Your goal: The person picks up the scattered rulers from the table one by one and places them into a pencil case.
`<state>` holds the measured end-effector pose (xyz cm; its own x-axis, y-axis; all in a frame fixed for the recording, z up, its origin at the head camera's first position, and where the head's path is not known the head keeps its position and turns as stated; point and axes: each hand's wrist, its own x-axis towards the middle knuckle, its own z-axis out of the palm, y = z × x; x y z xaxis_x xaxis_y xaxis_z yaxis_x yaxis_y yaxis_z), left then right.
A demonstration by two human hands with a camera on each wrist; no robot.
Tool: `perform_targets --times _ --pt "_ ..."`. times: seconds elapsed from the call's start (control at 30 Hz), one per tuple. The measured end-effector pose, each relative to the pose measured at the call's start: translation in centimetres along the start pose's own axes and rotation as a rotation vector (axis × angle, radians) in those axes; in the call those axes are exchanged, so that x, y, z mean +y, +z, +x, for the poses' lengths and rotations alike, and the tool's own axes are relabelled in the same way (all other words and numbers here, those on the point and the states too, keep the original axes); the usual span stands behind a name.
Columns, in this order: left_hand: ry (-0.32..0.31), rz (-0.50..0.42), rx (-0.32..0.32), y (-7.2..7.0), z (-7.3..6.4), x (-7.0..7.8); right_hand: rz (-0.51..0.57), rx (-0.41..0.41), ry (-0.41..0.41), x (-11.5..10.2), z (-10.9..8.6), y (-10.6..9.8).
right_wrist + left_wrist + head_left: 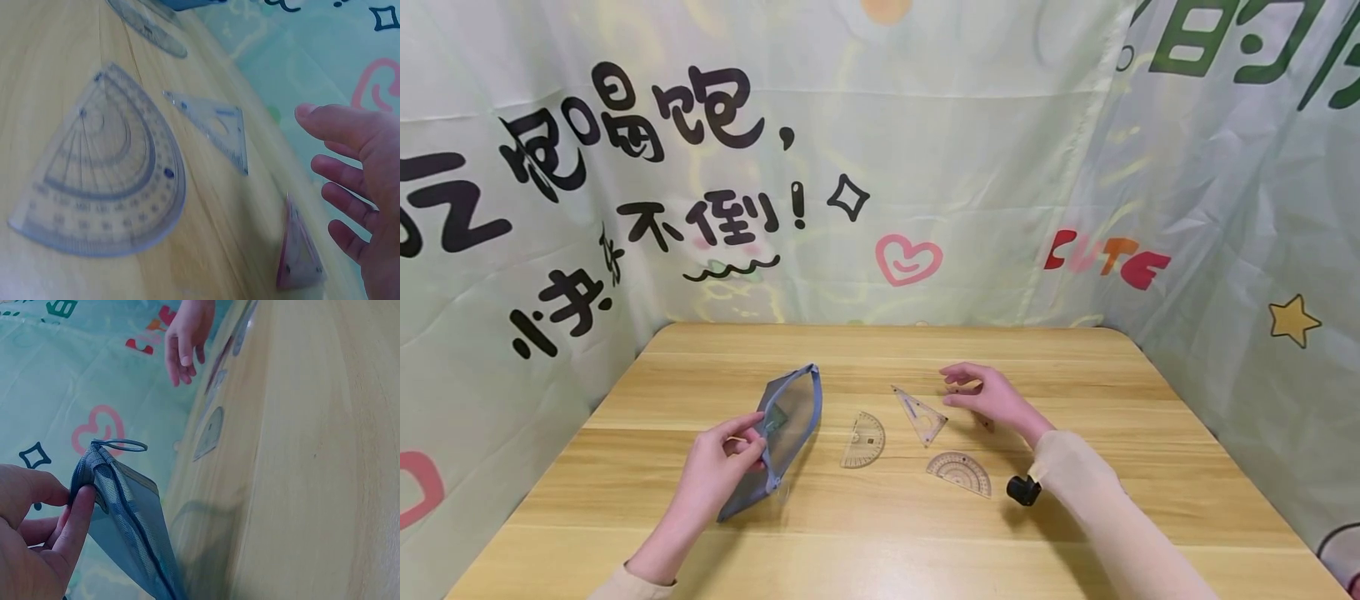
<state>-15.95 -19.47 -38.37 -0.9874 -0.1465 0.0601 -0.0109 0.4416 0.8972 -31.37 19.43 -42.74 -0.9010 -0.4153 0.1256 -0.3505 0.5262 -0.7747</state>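
My left hand [718,462] pinches the rim of a blue zippered pouch [793,442] between thumb and fingers. The pouch gapes, and something greenish shows inside it. In the left wrist view the pouch [134,512] has a thin loop at its top corner. My right hand [992,400] hovers with loosely bent fingers and holds nothing. Below it, partly covered in the head view, lies a set square with a reddish edge [300,259]. A second clear set square [921,417] lies to its left. Two clear protractors are nearby, one by the pouch [865,440], one in front [961,473].
The wooden table [880,542] bears all these things. A small black object [1022,490] sits at the right sleeve's cuff [1060,462]. Printed cloth [977,167] hangs behind the table and on both sides.
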Motion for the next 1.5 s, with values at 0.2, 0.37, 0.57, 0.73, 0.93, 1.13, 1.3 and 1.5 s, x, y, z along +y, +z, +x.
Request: perform_targets --times 0.2,0.37,0.57,0.73,0.93,1.13,1.3,1.5 --pt "0.001 0.001 0.001 0.0 0.0 0.0 0.038 0.018 0.039 1.5 -0.2 -0.6" --pt "0.005 -0.004 0.003 0.1 0.0 0.1 0.043 0.034 0.077 2.2 -0.5 -1.0" --pt "0.004 -0.002 0.01 0.1 0.0 -0.1 0.009 0.053 0.129 2.9 -0.9 -1.3" --pt "0.003 -0.001 0.012 0.1 0.1 -0.2 -0.016 0.07 0.128 3.3 -1.0 -1.4" --pt "0.007 0.009 0.01 0.1 0.2 -0.3 -0.049 0.069 0.129 3.8 -1.2 -1.3" --pt "0.011 0.012 0.007 0.1 0.1 -0.3 -0.083 0.086 0.104 4.1 -1.5 -1.3" --pt "0.01 0.011 0.004 0.0 0.0 -0.2 -0.189 0.106 0.062 4.3 -1.8 -1.2" --pt "0.01 0.01 0.006 0.1 0.1 -0.3 -0.269 0.136 0.035 4.7 -2.2 -1.0"
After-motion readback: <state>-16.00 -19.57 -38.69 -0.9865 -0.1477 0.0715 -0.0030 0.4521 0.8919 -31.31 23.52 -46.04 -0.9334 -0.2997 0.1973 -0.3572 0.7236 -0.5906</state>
